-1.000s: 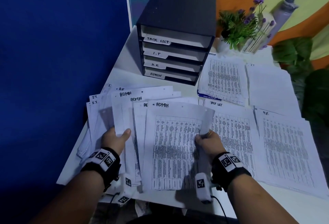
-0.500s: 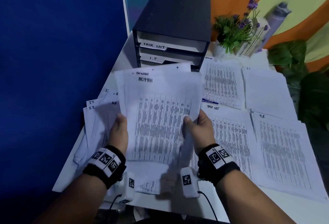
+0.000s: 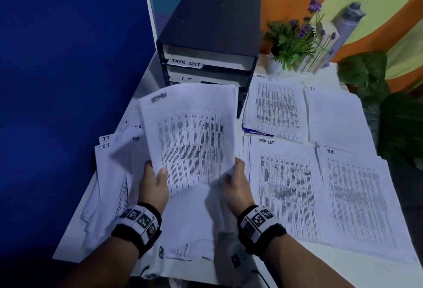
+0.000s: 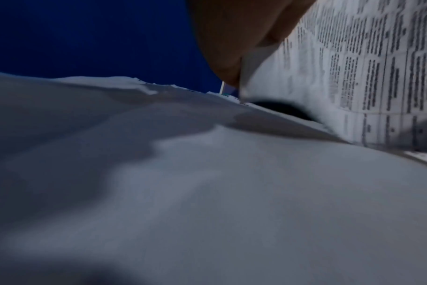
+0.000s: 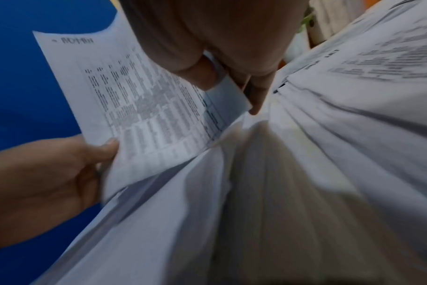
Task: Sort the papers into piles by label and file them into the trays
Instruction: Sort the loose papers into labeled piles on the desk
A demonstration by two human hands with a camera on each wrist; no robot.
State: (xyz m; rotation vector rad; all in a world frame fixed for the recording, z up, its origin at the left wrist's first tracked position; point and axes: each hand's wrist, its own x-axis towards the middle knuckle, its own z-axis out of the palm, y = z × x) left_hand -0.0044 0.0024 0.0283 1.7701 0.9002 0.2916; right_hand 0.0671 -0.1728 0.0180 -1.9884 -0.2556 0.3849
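Now the ADMIN sheets (image 3: 192, 136) are lifted centre-frame — left hand (image 3: 153, 187) and right hand (image 3: 235, 184) both pinching them — gathered, likely bound for the ADMIN pile (image 3: 274, 107) upper right.

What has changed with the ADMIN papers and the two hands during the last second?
Both hands, the left hand and the right hand, lifted the ADMIN sheets off the spread and gathered them upright into one bundle. The sorted piles and the tray unit stayed in place.
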